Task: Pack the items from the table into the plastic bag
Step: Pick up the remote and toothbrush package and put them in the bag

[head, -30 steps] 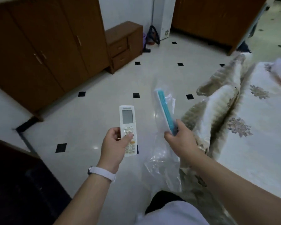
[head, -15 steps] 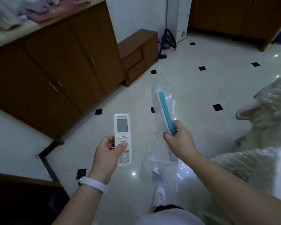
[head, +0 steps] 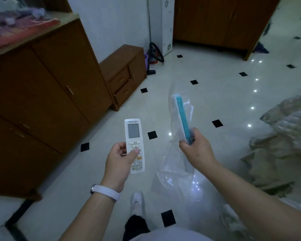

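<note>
Above a pale tiled floor (head: 207, 72) with black diamond insets, crumpled clear plastic bag (head: 176, 173) and flat teal-and-white item (head: 181, 117) pinched together in right hand (head: 195, 151), white rectangular remote control (head: 134, 145) gripped by left hand (head: 119, 162), thumb pressing its buttons, white wristband (head: 106, 190) on left wrist

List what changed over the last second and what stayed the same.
Only the view changed: the head turned left, so the bedding slid toward the right edge and the wooden cabinet filled more of the left. Nothing was picked up or released. The left hand still holds the white remote; the right hand still grips the plastic bag with the teal item.
</note>
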Available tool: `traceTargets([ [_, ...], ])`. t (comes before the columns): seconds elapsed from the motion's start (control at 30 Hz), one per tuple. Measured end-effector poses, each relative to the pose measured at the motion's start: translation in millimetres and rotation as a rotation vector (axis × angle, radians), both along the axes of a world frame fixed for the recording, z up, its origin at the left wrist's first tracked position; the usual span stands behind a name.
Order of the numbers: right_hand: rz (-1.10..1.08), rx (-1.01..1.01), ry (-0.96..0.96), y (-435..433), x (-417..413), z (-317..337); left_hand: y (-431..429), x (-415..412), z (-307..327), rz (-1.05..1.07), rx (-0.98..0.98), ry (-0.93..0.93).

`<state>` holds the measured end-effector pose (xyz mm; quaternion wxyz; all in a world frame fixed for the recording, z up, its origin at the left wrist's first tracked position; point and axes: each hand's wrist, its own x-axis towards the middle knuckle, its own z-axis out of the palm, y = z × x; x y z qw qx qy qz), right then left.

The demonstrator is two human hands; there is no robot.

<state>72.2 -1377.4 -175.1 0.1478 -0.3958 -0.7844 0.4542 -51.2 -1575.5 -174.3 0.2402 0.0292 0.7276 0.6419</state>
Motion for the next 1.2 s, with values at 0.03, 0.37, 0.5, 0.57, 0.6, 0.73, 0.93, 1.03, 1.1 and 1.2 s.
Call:
traceTargets([
  [0.03, -0.019, 0.003, -0.014, 5, -10, -3, 10, -15, -4, -0.027, 0.007, -0.011],
  [0.37, -0.288, 0.089, -0.019, 66, -143, 13, 121, -185, 3, -0.301, 0.121, -0.022],
  [0.5, -0.420, 0.153, -0.041, 90, -161, 23, 166, -225, 9, -0.410, 0.140, -0.029],
  [0.57, -0.483, 0.173, -0.063, 103, -162, 21, 191, -235, 10, -0.478, 0.146, -0.033],
  [0.6, -0.520, 0.180, -0.066, 112, -162, 18, 205, -239, 10, -0.511, 0.147, -0.036],
  [0.73, -0.654, 0.135, -0.075, 150, -158, 7, 266, -246, -1, -0.618, 0.121, -0.062],
  [0.93, -0.760, 0.042, -0.030, 238, -156, -21, 368, -246, -17, -0.720, 0.046, -0.060],
  [1.03, -0.805, 0.019, 0.001, 298, -157, -27, 431, -244, -20, -0.760, -0.006, -0.040],
  [1.1, -0.830, 0.000, 0.017, 338, -155, -23, 475, -241, -16, -0.788, -0.030, -0.035],
  [1.2, -0.846, 0.014, 0.028, 403, -142, -10, 548, -229, -3, -0.828, -0.023, -0.011],
])
